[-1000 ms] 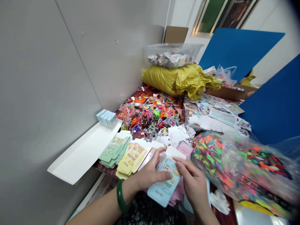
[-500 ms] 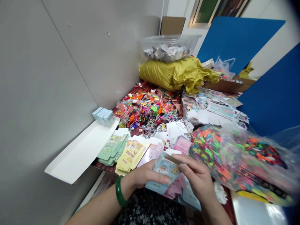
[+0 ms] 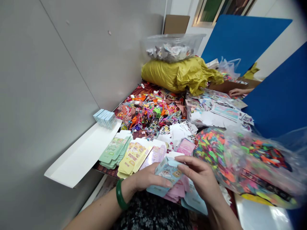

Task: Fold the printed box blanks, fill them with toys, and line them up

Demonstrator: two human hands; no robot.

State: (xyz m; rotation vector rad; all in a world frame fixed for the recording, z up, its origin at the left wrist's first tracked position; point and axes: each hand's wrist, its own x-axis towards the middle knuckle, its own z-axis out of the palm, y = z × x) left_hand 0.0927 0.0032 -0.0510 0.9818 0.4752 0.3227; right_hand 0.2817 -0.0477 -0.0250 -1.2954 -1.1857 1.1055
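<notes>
A small light-blue cardboard box [image 3: 168, 172] with cartoon figures on its front is upright and slightly tilted in front of me. My left hand [image 3: 150, 177] is wrapped round its left side, thumb across the front. My right hand [image 3: 198, 174] has its thumb and fingers closed on the box's top right edge, at the lid. Flat pink cartons [image 3: 176, 191] and flat blue cartons [image 3: 195, 199] lie below and beside the box. To the left are stacks of flat green cartons [image 3: 115, 148], yellow cartons [image 3: 134, 156] and lilac cartons [image 3: 153, 156].
Several blue boxes [image 3: 105, 118] stand on a white tray [image 3: 81, 156] along the wall. Behind are mixed small trinkets [image 3: 151, 111], a yellow sack [image 3: 177, 75] and a clear bin [image 3: 172, 48]. Bags of colourful pieces [image 3: 230, 159] lie right. Another person's hand [image 3: 236, 92] reaches past a blue partition [image 3: 283, 86].
The box's top flap, standing open before, is now folded down under my right fingers. Another person's hand has come into view at the far right.
</notes>
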